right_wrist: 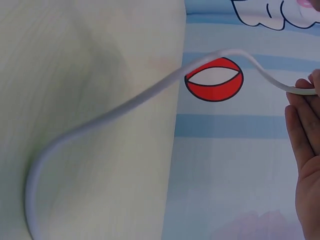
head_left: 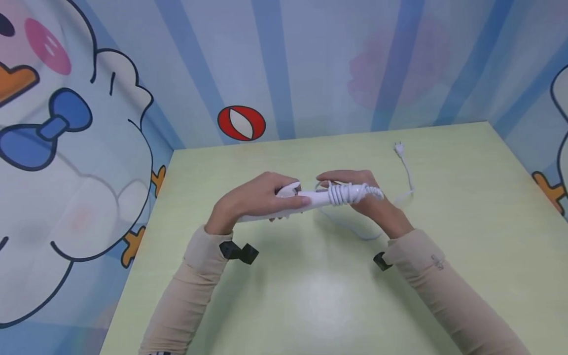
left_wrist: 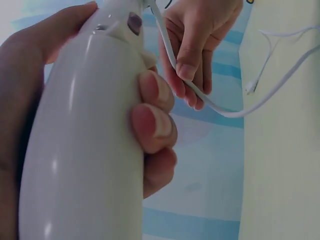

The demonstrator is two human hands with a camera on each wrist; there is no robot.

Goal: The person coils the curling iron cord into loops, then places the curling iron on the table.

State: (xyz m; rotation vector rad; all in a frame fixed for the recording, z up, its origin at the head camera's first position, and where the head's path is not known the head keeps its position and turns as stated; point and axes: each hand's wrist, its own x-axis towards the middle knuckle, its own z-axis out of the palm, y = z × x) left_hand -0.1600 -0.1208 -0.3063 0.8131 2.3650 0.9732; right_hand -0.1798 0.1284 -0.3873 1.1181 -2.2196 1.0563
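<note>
Above the pale green counter (head_left: pixel 301 296), the left hand (head_left: pixel 255 197) grips a glossy white, elongated plastic-looking appliance (head_left: pixel 318 198), its right end wound with slim white cord (head_left: pixel 340 195). The right hand (left_wrist: pixel 197 42) pinches loose cord under its thumb. Far right lies the white two-pin plug (head_left: pixel 399 149), before a blue-striped wall (head_left: pixel 310 69).

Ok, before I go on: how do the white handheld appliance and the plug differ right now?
Pose: the white handheld appliance is held up above the table, while the plug lies on it.
Size: the appliance is long and thick; the plug is far smaller.
Wrapping: the appliance has cord coiled around one end, whereas the plug has none around it, only a length trailing behind.
Shared: both look white.
</note>
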